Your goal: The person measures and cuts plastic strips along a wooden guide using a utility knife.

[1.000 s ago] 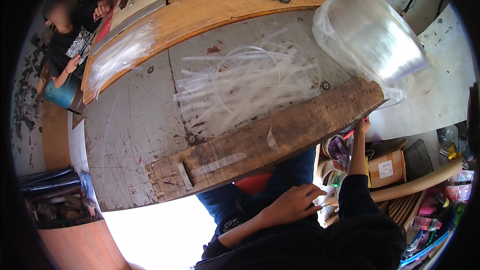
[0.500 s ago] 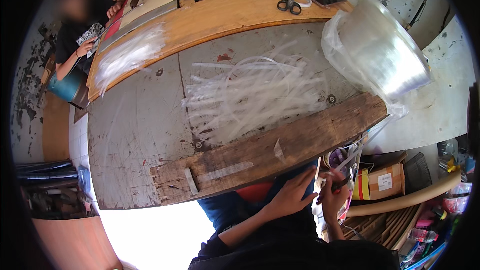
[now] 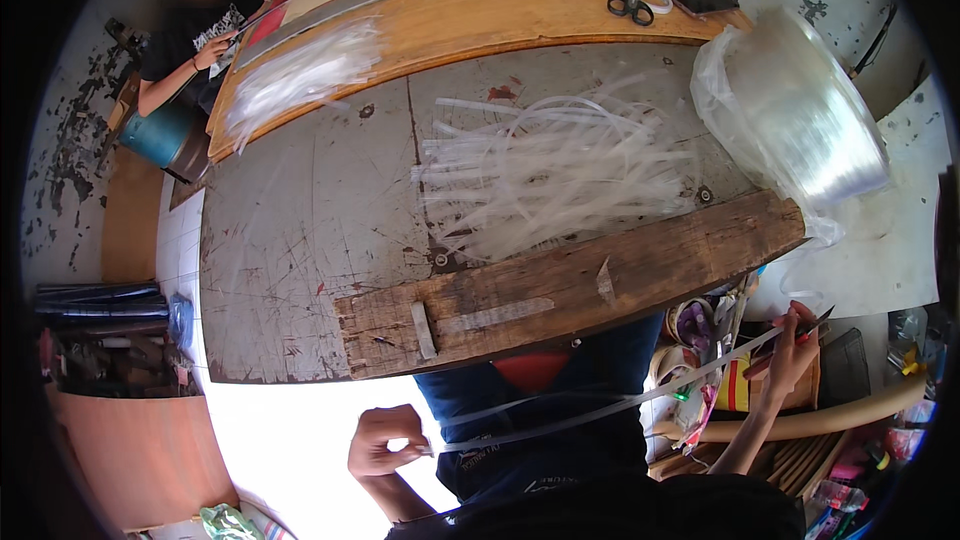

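A translucent plastic strip (image 3: 600, 410) stretches across my lap between my two hands. My left hand (image 3: 385, 440), at the lower left beyond the plank's edge, pinches one end between thumb and finger. Over at the right, my right hand (image 3: 793, 350) is closed around the strip's other part, together with a knife-like tool (image 3: 825, 317) showing a dark pointed blade and some red; its handle is mostly hidden in the fingers. A loose heap of similar clear strips (image 3: 560, 170) lies on the grey table (image 3: 300, 250), ahead of both hands.
A worn wooden plank (image 3: 590, 290) runs along the table's near edge. At the right stands a big roll of clear strip (image 3: 800, 110) in plastic wrap. Scissors (image 3: 631, 6), a phone (image 3: 703, 2) and another strip bundle (image 3: 305, 75) rest behind. A co-worker (image 3: 200, 30) works far left.
My hands were close together at the right by the plank. Now the left has gone far left with the strip's end, and the right has moved outward right. The view has shifted.
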The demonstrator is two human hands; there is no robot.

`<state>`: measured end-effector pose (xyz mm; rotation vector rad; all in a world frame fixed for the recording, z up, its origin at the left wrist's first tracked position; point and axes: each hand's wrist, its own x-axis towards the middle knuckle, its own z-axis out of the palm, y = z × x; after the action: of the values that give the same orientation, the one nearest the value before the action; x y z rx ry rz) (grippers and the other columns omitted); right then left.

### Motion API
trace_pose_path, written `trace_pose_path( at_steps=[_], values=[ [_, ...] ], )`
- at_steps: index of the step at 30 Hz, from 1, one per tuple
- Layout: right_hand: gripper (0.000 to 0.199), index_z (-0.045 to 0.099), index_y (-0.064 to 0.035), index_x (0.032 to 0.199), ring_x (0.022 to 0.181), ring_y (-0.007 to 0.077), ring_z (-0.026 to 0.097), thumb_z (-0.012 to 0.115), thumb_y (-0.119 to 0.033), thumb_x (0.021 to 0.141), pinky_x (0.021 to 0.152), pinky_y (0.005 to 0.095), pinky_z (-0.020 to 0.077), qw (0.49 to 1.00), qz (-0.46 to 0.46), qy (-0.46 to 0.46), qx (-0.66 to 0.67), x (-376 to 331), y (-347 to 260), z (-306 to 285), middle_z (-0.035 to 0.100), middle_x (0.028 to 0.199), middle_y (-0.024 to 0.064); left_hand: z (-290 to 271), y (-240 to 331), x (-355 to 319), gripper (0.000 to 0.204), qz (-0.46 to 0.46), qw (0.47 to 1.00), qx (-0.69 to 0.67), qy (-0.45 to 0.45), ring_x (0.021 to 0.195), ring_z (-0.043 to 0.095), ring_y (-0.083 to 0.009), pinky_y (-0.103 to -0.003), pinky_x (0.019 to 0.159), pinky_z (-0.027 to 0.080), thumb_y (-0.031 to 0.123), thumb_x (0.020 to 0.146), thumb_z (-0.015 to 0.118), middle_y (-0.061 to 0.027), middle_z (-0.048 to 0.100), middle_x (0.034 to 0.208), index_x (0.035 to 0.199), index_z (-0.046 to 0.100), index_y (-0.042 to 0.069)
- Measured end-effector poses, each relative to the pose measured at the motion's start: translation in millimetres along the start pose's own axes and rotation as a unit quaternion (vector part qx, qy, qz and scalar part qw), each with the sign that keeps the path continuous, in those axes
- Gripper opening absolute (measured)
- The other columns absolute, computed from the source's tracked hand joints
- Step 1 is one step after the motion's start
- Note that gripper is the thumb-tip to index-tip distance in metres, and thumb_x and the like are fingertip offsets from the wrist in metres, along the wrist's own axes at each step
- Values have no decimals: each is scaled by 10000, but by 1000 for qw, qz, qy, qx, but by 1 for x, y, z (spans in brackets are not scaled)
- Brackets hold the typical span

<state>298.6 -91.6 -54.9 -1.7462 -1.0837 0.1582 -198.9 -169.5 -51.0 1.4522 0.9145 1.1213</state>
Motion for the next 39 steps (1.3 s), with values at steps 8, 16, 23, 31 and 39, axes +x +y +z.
trace_pose_path(
  at_steps=[8, 16, 23, 31, 39],
  values=[
    [126, 509, -16, 891, 832, 293, 577, 574, -105, 828, 613, 391, 444, 922, -88, -11, -378, -40, -56, 32, 544, 866, 127, 31, 11, 36, 101, -78, 984, 99, -126, 568, 609, -191, -287, 491, 456, 100, 784, 659, -86, 632, 718, 780, 634, 2],
    [297, 576, -100, 1010, 670, 204, 634, 698, -215, 765, 572, 284, 494, 732, -34, -680, 5, -76, -143, 66, 634, 814, 50, 99, 19, 88, 150, -25, 949, 279, -143, 657, 606, -233, -329, 547, 484, 230, 831, 593, -45, 589, 745, 822, 586, 80],
    [108, 557, -25, 771, 541, 283, 573, 636, 0, 701, 496, 314, 414, 887, -160, -401, -164, 14, -95, 27, 600, 657, 105, 37, 20, 53, 122, -70, 970, 223, -63, 655, 625, -237, -298, 589, 505, 139, 789, 646, -79, 626, 735, 793, 629, 19],
    [314, 592, -100, 1044, 639, 150, 603, 688, -119, 746, 554, 261, 461, 746, -58, -662, 34, -60, -136, 71, 652, 894, 72, 105, 11, 86, 141, 21, 948, 296, -116, 612, 607, -218, -320, 525, 491, 193, 807, 621, -60, 601, 721, 786, 611, 54],
    [197, 618, -91, 912, 580, 197, 615, 690, -173, 748, 532, 294, 469, 762, -120, -625, -120, -27, -146, 64, 625, 686, 53, 83, 11, 81, 153, 48, 952, 295, -67, 636, 611, -216, -317, 503, 490, 216, 829, 593, -55, 595, 746, 804, 598, 65]
  ],
)
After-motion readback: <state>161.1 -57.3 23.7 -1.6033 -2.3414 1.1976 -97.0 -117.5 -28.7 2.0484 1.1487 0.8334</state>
